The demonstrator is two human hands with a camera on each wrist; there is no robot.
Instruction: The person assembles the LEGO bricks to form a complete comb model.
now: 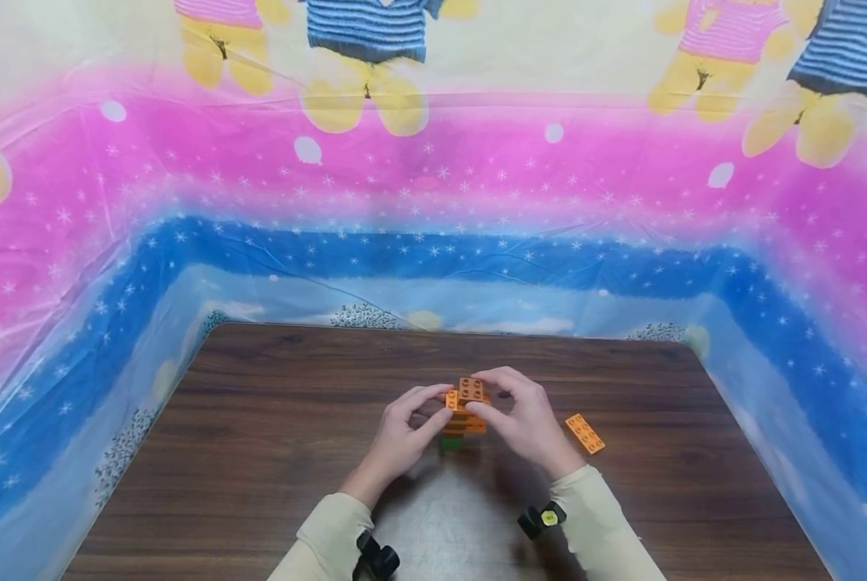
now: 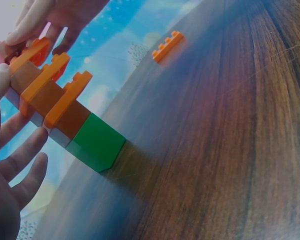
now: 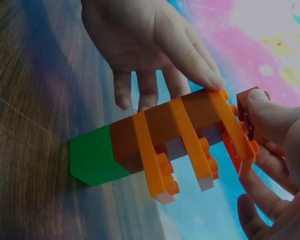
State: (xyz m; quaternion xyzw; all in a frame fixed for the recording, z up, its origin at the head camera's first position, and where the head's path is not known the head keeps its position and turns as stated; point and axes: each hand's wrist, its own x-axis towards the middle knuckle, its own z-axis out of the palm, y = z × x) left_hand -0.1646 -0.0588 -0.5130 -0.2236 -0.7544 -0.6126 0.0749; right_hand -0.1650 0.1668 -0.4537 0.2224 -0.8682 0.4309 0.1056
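A tower of toy building bricks stands on the table, with a green block (image 3: 92, 157) at its foot. Above it, brown bricks (image 3: 160, 125) alternate with thin orange studded plates (image 3: 149, 157) whose ends jut out to one side. My left hand (image 1: 404, 428) holds the tower near its top, thumb at the uppermost orange plate (image 3: 230, 122) and the other fingers around the far side. Between thumb and fingers, my right hand (image 1: 528, 411) pinches a brown studded brick (image 1: 471, 387) close over that plate's jutting end.
A loose orange studded plate (image 1: 585, 434) lies on the dark wooden table (image 1: 274, 436), right of the tower. A patterned pink and blue cloth (image 1: 433, 177) hangs behind the table and along its sides. Each wrist wears a small black device (image 1: 378, 557).
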